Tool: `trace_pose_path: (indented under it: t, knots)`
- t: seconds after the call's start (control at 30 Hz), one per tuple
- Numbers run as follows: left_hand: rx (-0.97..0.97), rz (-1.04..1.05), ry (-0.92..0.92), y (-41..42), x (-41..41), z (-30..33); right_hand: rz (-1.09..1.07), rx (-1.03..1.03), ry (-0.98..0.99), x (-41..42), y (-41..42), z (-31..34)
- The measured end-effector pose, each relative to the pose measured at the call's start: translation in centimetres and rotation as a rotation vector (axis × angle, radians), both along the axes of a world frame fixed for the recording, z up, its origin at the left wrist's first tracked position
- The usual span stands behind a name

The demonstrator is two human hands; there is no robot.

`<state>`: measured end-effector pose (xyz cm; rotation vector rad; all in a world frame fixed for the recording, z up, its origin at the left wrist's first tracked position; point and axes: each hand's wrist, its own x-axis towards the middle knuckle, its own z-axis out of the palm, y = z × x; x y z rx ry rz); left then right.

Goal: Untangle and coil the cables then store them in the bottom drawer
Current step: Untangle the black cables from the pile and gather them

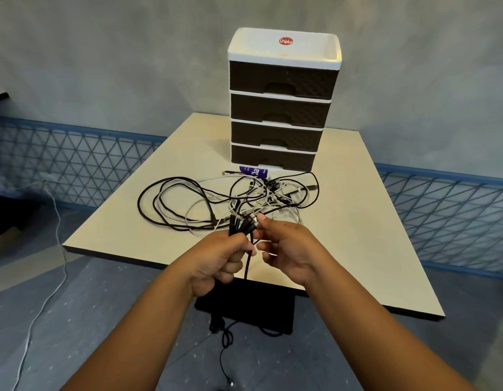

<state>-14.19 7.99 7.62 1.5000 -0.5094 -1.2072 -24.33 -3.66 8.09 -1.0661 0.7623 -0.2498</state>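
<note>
A: We had the black braided cable (248,259) gripped in our left hand (216,259), fingers curled round it just in front of the drawer unit (282,108), so the strand stayed taut while we worked on it

B: And our right hand (289,249) pinched the connector ends (246,222) beside the left one, thumb and fingertips closed on them; we judged that was to pick one plug out of the bunch

A: The tangle of black and white cables (230,201) lay on the table (371,249) directly in front of the unit, nothing coiled yet

B: The bottom drawer (272,159) looked closed, like the three above it, and a purple packet (254,172) lay against its foot

A: One black lead (224,342) hung below the table edge to the floor, so we reckoned untangling had barely begun
</note>
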Motion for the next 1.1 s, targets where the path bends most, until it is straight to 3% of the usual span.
trace_pose_path:
  t: [0.13, 0.2, 0.33, 0.47, 0.6, 0.9, 1.1]
  knots:
    - [-0.063, -0.111, 0.03, 0.3, -0.1, 0.3, -0.063, 0.222, -0.039, 0.3, -0.1, -0.3]
    - [-0.069, -0.148, 0.032, 0.3, -0.3, 0.2, -0.086, 0.232, -0.074, 0.4, -0.2, -0.7]
    - [-0.05, -0.039, 0.058, -0.3, 0.1, -0.4, -0.073, 0.139, -0.092, -0.5, -0.3, -0.5]
    - [-0.039, 0.166, 0.141, -1.5, 1.3, -1.2, 0.103, 0.036, -0.084, -2.1, 0.1, 0.0]
    - [-0.048, 0.235, 0.17, -2.5, 1.6, -1.7, 0.233, -0.016, -0.124, -3.4, 0.7, -0.1]
    - [0.022, 0.293, 0.147, -1.2, 0.6, -3.3, 0.481, -0.096, -0.313, -6.4, 1.5, -1.1]
    - [0.149, 0.188, 0.054, 1.6, 0.8, -2.7, 0.373, -0.029, -0.246, -7.5, 1.2, -3.5]
